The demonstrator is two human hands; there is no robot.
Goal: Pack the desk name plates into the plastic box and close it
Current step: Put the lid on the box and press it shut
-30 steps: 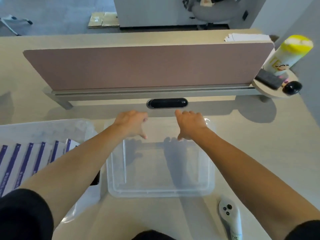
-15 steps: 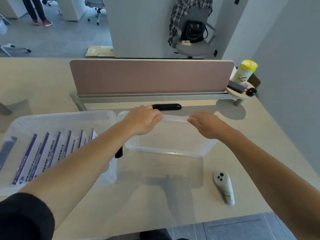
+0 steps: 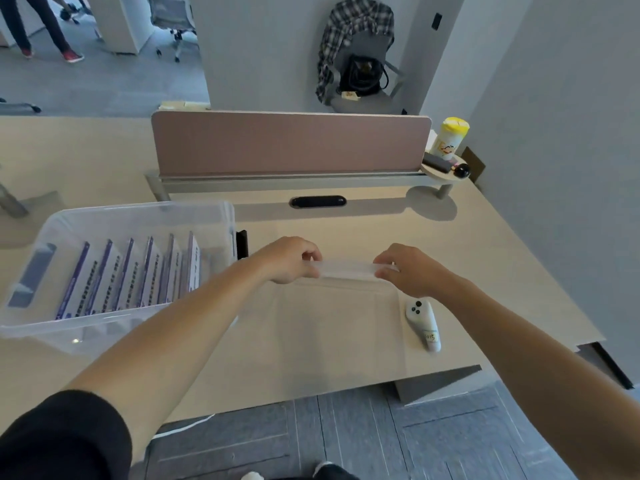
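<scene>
A clear plastic box (image 3: 138, 213) stands open on the desk at the left. Several desk name plates (image 3: 135, 278) with purple edges stand in a row inside it. The box's clear lid (image 3: 346, 306) hangs upright over the desk's middle, held by its top edge. My left hand (image 3: 291, 259) grips the left part of that edge. My right hand (image 3: 410, 270) grips the right part. The lid's lower part is nearly see-through against the desk.
A white controller (image 3: 424, 322) lies on the desk just right of the lid. A pink divider panel (image 3: 291, 143) runs along the back. A yellow-capped canister (image 3: 450, 138) sits on a small shelf at the back right. A black cable slot (image 3: 318, 201) lies behind my hands.
Both hands have lifted the lid off the desk and tipped it from flat to upright. The view has pulled back, so the box of plates shows fully at the left.
</scene>
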